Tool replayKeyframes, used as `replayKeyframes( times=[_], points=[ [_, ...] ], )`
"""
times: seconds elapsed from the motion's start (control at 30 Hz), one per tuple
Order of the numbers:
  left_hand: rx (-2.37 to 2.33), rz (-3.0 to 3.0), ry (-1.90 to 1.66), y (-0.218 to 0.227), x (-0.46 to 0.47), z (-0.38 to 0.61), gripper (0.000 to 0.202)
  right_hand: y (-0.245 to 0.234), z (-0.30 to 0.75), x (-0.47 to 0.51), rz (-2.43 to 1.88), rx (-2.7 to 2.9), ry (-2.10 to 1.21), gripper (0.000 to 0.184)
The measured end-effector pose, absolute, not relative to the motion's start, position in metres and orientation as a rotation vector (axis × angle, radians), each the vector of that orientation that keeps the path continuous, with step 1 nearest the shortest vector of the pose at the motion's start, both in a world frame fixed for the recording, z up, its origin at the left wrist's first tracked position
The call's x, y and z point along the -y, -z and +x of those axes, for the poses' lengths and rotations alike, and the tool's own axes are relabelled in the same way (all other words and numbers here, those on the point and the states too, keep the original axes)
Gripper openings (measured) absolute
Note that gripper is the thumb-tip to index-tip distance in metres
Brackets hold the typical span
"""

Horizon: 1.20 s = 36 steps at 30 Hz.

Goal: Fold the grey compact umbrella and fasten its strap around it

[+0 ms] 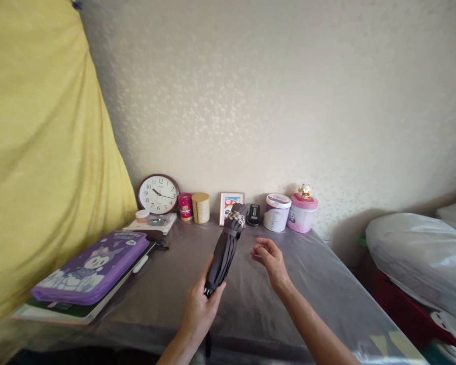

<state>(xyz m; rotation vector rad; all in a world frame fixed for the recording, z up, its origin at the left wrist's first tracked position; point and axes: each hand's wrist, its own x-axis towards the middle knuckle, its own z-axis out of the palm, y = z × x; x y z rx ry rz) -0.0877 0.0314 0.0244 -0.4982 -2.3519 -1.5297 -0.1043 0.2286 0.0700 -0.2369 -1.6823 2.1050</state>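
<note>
A folded dark grey umbrella (223, 253) is tilted upward over the table, its lower end gripped by my left hand (202, 304). Around its upper part run a closing band and a patterned beige-and-brown scrunchie-like tie (237, 218). A black strap (208, 344) hangs below my left hand. To the right of the umbrella, apart from it, my right hand (271, 261) hovers with loosely bent fingers and nothing visible in them.
A grey covered table (296, 304) carries a purple zip case (94, 266) on books at left. Along the wall stand a clock (159, 194), a red tin (185, 207), a yellow tin (201, 209), a picture frame (224, 203) and two tubs (277, 215). White bags (421, 248) lie at right.
</note>
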Motion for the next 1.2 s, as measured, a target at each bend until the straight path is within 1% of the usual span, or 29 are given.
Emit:
replayKeyframes(
  times=[0.07,0.27,0.4,0.53,0.73,0.8,0.9,0.97,1.07,1.13,1.2],
  points=[
    [2.375,-0.518,1.447,-0.024,-0.029,-0.088,0.055,-0.075,-0.102,-0.224,-0.185,1.770,-2.074,0.022],
    [2.411,-0.633,1.236,-0.016,-0.029,-0.086,0.055,-0.076,-0.105,-0.211,-0.159,1.855,-2.003,0.035],
    [2.350,-0.683,1.277,-0.015,-0.032,-0.086,0.055,-0.073,-0.107,-0.215,-0.119,1.795,-2.012,0.036],
    [2.331,-0.594,1.529,-0.026,-0.033,-0.082,0.054,-0.074,-0.106,-0.219,-0.071,1.731,-2.120,0.037],
    [2.300,-0.366,2.052,-0.037,-0.039,-0.076,0.052,-0.077,-0.104,-0.222,-0.059,1.761,-2.188,0.038],
    [2.272,-0.285,2.196,-0.036,-0.041,-0.077,0.048,-0.074,-0.104,-0.227,-0.080,1.786,-2.185,0.039],
    [2.218,-0.156,2.382,-0.036,-0.040,-0.078,0.032,-0.063,-0.108,-0.235,-0.164,1.856,-2.140,0.039],
    [2.172,-0.147,2.576,-0.039,-0.037,-0.078,0.031,-0.054,-0.111,-0.239,-0.231,1.949,-2.089,0.038],
    [1.983,-0.166,2.928,-0.046,-0.031,-0.079,0.033,-0.048,-0.112,-0.244,-0.323,2.033,-2.047,0.036],
    [1.918,-0.177,3.040,-0.048,-0.028,-0.080,0.033,-0.052,-0.111,-0.245,-0.298,1.943,-2.173,0.036],
    [1.995,-0.216,3.000,-0.047,-0.025,-0.082,0.032,-0.061,-0.110,-0.246,-0.209,1.760,-2.394,0.038]
  ],
)
